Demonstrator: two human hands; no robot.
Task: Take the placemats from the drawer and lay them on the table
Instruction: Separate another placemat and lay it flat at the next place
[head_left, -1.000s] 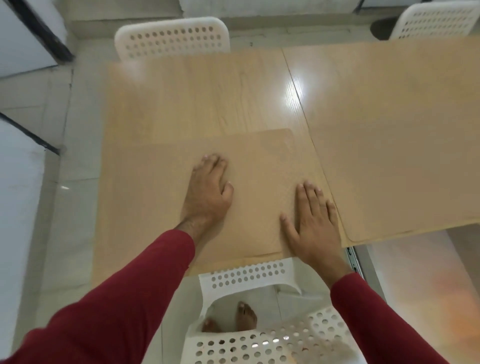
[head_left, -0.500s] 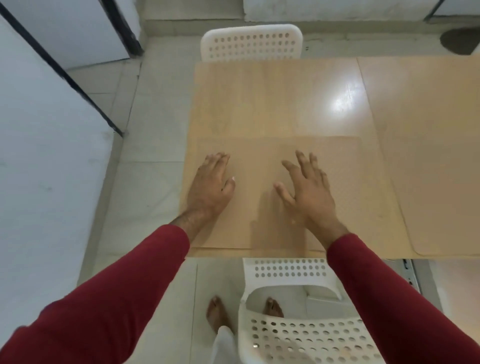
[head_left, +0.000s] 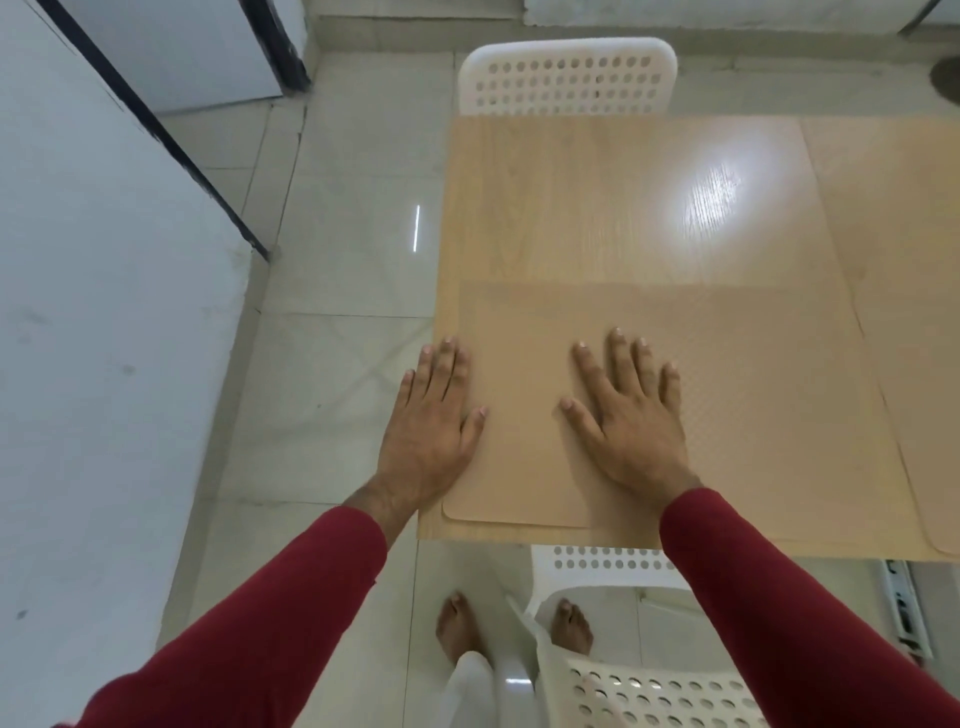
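The left hand (head_left: 431, 431) lies flat, fingers straight, on the placemat's (head_left: 753, 415) left edge; the right hand (head_left: 631, 421) is spread flat on it, on the bench (head_left: 597, 208).

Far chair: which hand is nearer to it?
Right. The right hand lies flat on the placemat, almost straight below the far chair. The left hand rests at the table's left edge, further aside.

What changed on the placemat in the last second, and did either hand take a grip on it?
The left hand slid left to the near placemat left edge, at the table side; the right hand moved from its near right corner toward the middle. No grip: both lie flat, fingers straight. The second placemat on the right stayed put.
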